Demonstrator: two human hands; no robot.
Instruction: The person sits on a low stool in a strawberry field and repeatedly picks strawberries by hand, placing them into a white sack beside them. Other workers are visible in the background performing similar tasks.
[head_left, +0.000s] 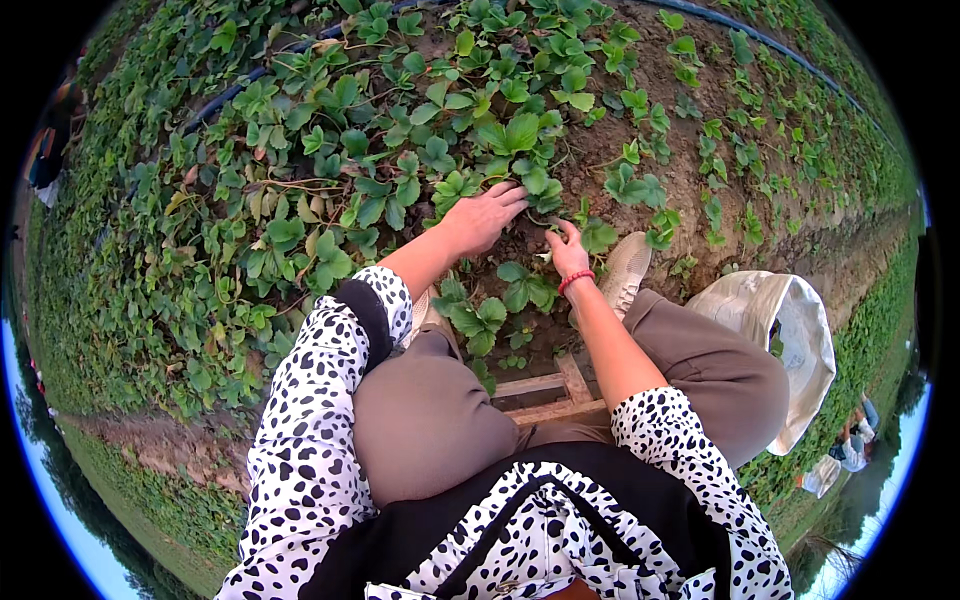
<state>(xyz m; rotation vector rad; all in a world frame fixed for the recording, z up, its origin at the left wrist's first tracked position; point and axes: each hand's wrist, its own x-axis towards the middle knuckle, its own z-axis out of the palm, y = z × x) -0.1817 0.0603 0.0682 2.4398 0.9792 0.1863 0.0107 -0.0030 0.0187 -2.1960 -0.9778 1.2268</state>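
Strawberry plants (517, 135) with toothed green leaves grow low over brown soil (510, 251) in front of me. My left hand (487, 217) lies palm down at the base of a leafy plant, its fingers stretched toward the stems; what is under the palm is hidden. Just to its right, my right hand (568, 251), with a red beaded bracelet (576, 280) at the wrist, has bent fingers and thumb close to a thin stem (538, 222). Whether it pinches the stem is unclear. Nearer my feet, a smaller strawberry plant (484, 315) stands between my shoes.
A whitish sack (750, 289) stands open beside my right knee, with some green leaf inside. Below me is a wooden frame (551, 394). Dark hoses (225, 97) run across the bed. Other people (853, 446) are far off at the right, beside another sack (821, 476).
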